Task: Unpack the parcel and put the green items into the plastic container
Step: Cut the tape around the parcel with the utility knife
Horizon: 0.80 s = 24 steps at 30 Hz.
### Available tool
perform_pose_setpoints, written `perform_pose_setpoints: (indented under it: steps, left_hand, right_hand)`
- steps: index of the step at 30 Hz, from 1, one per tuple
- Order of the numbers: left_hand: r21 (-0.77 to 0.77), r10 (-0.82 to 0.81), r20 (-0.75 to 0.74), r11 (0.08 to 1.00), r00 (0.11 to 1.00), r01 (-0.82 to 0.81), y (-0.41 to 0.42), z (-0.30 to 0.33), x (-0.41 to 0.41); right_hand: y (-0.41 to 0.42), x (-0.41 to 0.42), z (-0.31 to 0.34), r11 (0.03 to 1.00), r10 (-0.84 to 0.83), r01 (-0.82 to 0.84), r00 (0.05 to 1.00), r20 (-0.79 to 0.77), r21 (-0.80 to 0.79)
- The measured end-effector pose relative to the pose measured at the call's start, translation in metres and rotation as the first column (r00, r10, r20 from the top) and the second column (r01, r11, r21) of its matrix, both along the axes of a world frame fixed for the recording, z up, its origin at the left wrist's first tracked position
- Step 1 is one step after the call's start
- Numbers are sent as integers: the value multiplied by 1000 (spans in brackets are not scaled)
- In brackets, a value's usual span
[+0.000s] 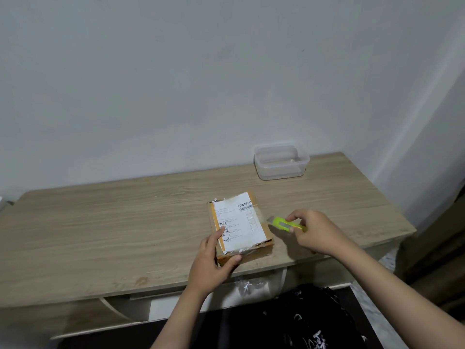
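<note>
Lying flat near the front edge of the wooden desk (100,222): one cardboard parcel (241,227), taped, with a white shipping label (239,220) covering most of its top face; barcode at the label's far right corner.

Left hand (214,260): gripping the parcel's near left corner, thumb on the label, fingers wrapped over the front edge.

Right hand (314,233): closed around a lime-green box cutter (286,224), held just beside the parcel's right side; a short blade tip shows at the cutter's left end, close to the taped edge, contact not discernible.

Plastic container (281,161): clear, rectangular, lidless, standing at the desk's far right against the pale wall (176,84), well apart from the parcel.

Below the desk's front edge: dark patterned fabric (302,323).
</note>
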<state>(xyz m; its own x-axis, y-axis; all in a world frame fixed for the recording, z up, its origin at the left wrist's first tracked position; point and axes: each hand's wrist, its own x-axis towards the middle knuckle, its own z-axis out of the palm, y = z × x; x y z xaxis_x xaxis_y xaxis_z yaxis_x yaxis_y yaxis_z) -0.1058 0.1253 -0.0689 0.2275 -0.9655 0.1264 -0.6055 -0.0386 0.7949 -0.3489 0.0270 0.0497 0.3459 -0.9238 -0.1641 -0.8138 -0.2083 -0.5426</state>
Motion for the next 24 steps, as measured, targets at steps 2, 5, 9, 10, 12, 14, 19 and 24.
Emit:
perform_pose_setpoints:
  steps: [2, 5, 9, 10, 12, 14, 19, 24]
  left_hand:
    - [11, 31, -51, 999, 998, -30, 1, 2, -7]
    - [11, 70, -128, 998, 989, -69, -1, 4, -8]
    - [1, 113, -215, 993, 970, -115, -17, 18, 15]
    - [21, 110, -259, 994, 960, -108, -26, 24, 22]
    - [107, 71, -318, 993, 945, -39, -44, 34, 40]
    - [146, -1, -400, 987, 916, 65, -60, 35, 53]
    - [245, -45, -523, 949, 851, 200, -70, 39, 61]
    - [242, -74, -238, 961, 969, 133, -47, 35, 56]
  right_hand:
    - [2, -4, -2, 996, -68, 71, 996, 56, -45]
    - [4, -7, -7, 993, -99, 106, 987, 129, -47]
    - [8, -5, -11, 992, -95, 107, 981, 167, -65]
    - [9, -5, -11, 992, -92, 105, 980, 175, -68]
    - [11, -4, -11, 993, -84, 98, 979, 185, -66]
    - [13, -4, -11, 994, -76, 89, 978, 192, -59]
    - [18, -5, -14, 993, -59, 81, 972, 226, -86]
    - [15, -3, -21, 983, -119, 153, 949, 291, -97]
